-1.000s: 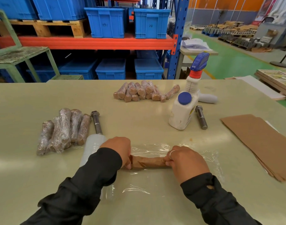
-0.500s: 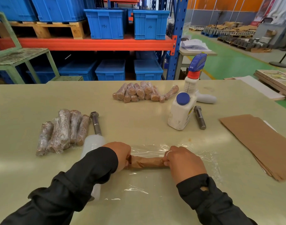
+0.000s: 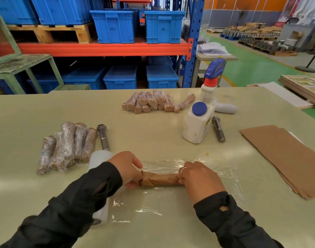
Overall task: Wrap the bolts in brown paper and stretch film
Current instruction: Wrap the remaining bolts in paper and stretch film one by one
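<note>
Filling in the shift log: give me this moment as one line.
step: film wrap | left hand: grips paper-wrapped bolt end | right hand: grips other end | stretch film: flat underneath

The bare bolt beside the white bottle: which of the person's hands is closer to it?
Right. The right hand sits just below the bolt, gripping the paper-wrapped bolt; the left hand grips its far end.
</note>
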